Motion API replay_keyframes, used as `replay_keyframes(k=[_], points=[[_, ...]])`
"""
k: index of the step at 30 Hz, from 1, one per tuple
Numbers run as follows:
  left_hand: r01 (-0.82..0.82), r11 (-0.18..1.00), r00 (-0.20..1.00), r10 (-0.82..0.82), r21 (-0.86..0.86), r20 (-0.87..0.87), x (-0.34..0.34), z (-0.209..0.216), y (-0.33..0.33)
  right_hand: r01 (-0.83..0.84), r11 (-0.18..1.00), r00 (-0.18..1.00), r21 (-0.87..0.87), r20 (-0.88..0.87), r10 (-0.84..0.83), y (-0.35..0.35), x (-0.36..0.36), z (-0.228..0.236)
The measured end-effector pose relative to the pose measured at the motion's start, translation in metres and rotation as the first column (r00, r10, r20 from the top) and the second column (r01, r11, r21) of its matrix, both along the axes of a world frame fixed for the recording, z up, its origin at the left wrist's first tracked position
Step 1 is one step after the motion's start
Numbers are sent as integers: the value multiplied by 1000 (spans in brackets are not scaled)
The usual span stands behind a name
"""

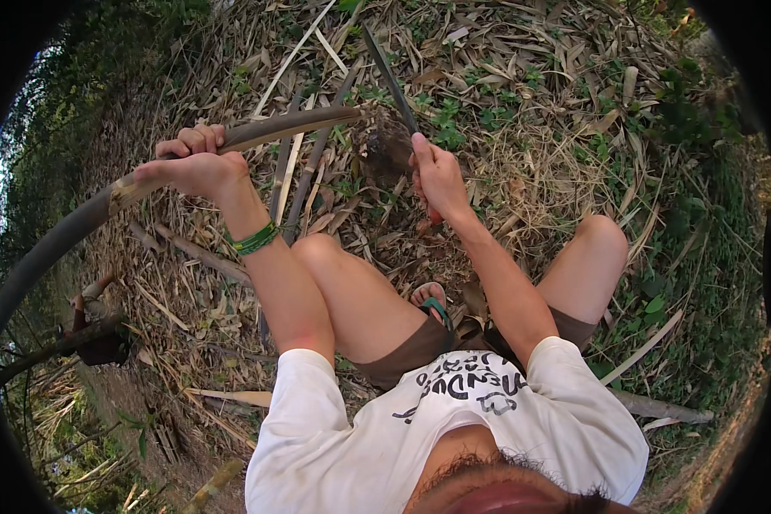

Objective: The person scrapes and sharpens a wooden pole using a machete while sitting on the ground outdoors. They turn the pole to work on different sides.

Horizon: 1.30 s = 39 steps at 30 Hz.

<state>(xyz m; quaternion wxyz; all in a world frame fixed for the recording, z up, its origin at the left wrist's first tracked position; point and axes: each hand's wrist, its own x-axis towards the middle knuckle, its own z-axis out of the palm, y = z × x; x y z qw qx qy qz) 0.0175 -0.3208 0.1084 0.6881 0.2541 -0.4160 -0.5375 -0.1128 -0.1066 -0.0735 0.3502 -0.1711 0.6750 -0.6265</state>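
Left hand is closed around a bamboo pole that arcs from upper centre to the left rim; far end lost in the dark edge. Right hand grips a long blade; handle hidden in fist. Pole's cut end blurs into dry leaf litter.

1. You are outdoors in daylight; the ground across the middle and top of the frame is thick with dry bamboo leaves, husks and straw.
2. Green weeds spread along the right side of the frame.
3. At the lower left you see bare dirt and a dark cut stump.
4. Trees and pale sky close the far left rim.
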Motion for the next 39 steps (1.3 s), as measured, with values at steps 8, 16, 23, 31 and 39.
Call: replay_keyframes(k=[8,16,23,31,39], points=[[-17,1000,1000,17,24,10,19,-7,-9,124,978,974,-170,-168,-152,-45,14,27],[-21,997,994,29,72,-101,27,-17,-15,-131,969,958,207,278,70,-30,1,-24],[38,992,901,17,117,-434,58,-28,8,123,988,966,-97,238,-97,-8,10,38],[265,925,861,-101,271,-498,115,-64,145,497,690,814,-527,557,-162,-5,-12,104],[724,165,338,-931,670,-136,160,-22,301,177,780,937,-600,345,52,47,-42,155]])
